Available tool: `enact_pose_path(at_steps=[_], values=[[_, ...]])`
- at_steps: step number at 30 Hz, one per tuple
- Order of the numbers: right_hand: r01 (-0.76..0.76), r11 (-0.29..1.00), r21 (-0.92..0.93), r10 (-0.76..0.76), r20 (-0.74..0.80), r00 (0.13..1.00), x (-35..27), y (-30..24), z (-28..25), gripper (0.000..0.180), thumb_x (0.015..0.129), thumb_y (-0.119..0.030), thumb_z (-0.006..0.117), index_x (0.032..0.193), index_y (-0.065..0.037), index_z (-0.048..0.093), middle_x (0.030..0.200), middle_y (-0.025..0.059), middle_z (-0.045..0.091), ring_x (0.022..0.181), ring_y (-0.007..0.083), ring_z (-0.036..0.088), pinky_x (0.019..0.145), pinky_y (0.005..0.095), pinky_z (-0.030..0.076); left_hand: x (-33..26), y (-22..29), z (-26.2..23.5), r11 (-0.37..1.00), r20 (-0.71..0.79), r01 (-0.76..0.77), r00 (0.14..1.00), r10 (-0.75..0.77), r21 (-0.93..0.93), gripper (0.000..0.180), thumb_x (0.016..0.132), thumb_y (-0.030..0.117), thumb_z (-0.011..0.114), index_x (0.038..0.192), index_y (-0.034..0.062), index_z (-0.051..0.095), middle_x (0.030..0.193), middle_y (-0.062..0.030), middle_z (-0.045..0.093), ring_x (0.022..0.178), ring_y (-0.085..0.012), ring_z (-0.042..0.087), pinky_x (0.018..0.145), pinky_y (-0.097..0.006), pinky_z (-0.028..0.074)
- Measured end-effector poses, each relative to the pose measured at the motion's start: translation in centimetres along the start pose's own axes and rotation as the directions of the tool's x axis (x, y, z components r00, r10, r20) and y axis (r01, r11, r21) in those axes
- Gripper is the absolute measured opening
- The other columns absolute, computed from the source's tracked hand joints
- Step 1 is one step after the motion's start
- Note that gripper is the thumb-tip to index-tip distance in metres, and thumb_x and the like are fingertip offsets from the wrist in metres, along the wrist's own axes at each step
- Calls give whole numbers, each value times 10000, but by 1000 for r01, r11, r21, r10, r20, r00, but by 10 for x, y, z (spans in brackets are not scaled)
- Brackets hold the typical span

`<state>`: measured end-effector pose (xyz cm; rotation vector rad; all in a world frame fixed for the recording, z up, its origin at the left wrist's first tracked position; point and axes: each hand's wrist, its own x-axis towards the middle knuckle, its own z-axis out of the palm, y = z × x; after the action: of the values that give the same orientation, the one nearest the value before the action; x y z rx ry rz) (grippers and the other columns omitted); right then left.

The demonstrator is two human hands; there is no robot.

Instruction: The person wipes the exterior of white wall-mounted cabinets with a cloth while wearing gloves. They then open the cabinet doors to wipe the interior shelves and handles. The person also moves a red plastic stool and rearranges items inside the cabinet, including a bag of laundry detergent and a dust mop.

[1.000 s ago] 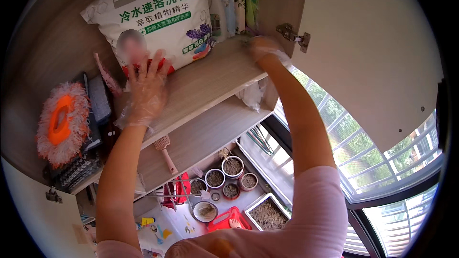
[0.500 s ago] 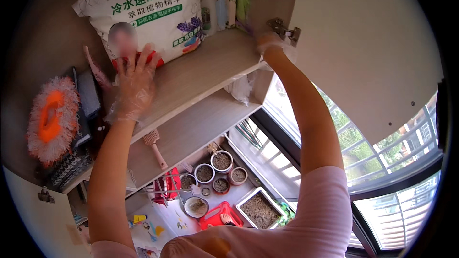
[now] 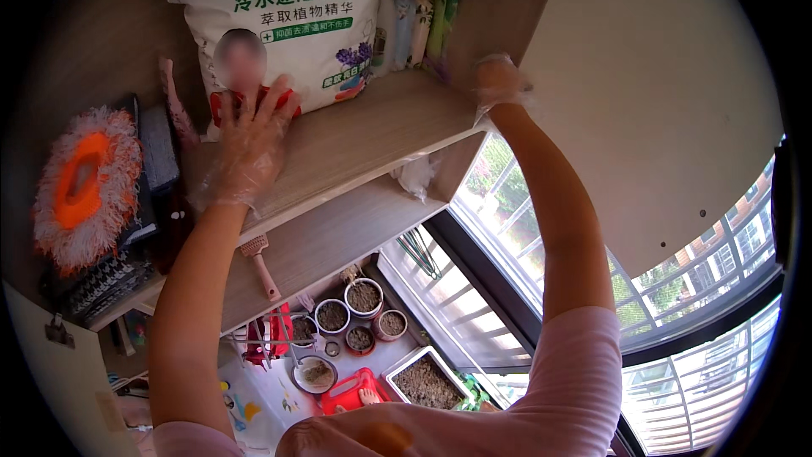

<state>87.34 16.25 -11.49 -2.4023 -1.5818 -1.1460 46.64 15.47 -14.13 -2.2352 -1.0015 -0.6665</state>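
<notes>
On the upper shelf of a wooden cabinet stands a big white bag of laundry powder. My left hand, in a thin clear plastic glove, rests its spread fingers on the lower front of the bag. Farther right, my gloved right hand is at the cabinet's right side panel, over the hinge of the open door. Its fingers are blurred and partly hidden. Left of the bag is a fluffy pink-white brush head with an orange centre, beside dark grey items.
Slim blue, beige and green packets stand right of the bag. A pink brush lies on the lower shelf. Below are several soil-filled pots, a white planter and a red stool. Barred windows are at right.
The view has shifted, so the cabinet sits a little farther right. My left hand stays on the bag. My right hand now covers the hinge that showed before.
</notes>
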Motion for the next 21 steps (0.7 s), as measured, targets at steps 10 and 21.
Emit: enact_pose_path(at_steps=[10,21], values=[[233,965,-122,-255,-215,943,-20,-7,-28,168,735,-191,576,812,-76,671,835,95,618,888,279,589,722,406,474,-7,-12,-5,995,-30,-24,999,21,-98,562,737,72,560,1283,157,458,1439,-46,269,1316,-311,225,1052,-584,160],[294,948,123,-235,-352,906,-71,-46,-45,132,763,-142,550,775,-49,643,778,117,610,822,291,573,746,402,454,-8,-12,-4,992,-12,16,1000,-18,-125,622,698,64,597,1294,164,452,1439,-38,268,1315,-313,222,1044,-590,160]])
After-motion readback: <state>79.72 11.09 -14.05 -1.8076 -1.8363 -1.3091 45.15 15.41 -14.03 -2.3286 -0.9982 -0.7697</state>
